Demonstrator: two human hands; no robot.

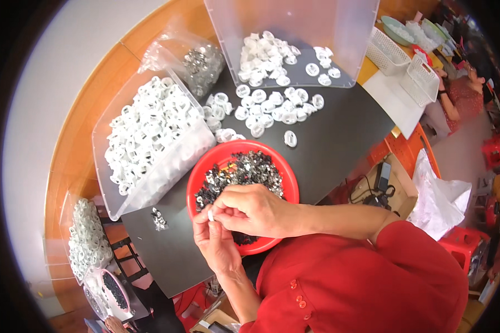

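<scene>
My left hand [216, 247] pinches a small white plastic part [210, 215] between thumb and fingers, over the near left rim of a red bowl [290, 172]. Against that part, my right hand [255, 206] has its fingers closed; whatever lies in them is hidden. Small black and silver metal pieces [255, 169] fill the bowl beneath my hands. Behind the bowl, many round white plastic parts [278, 106] are spread on the dark table [333, 144], one of them [290, 139] lying apart. A few metal pieces [159, 219] sit left of the bowl.
A clear bin [166, 183] heaped with white parts stands left. At the back, a translucent box [294, 28] lies open toward me, beside a plastic bag [197, 64] of metal pieces. White baskets [389, 53] and another person [464, 100] are far right; a red stool [464, 247] stands right.
</scene>
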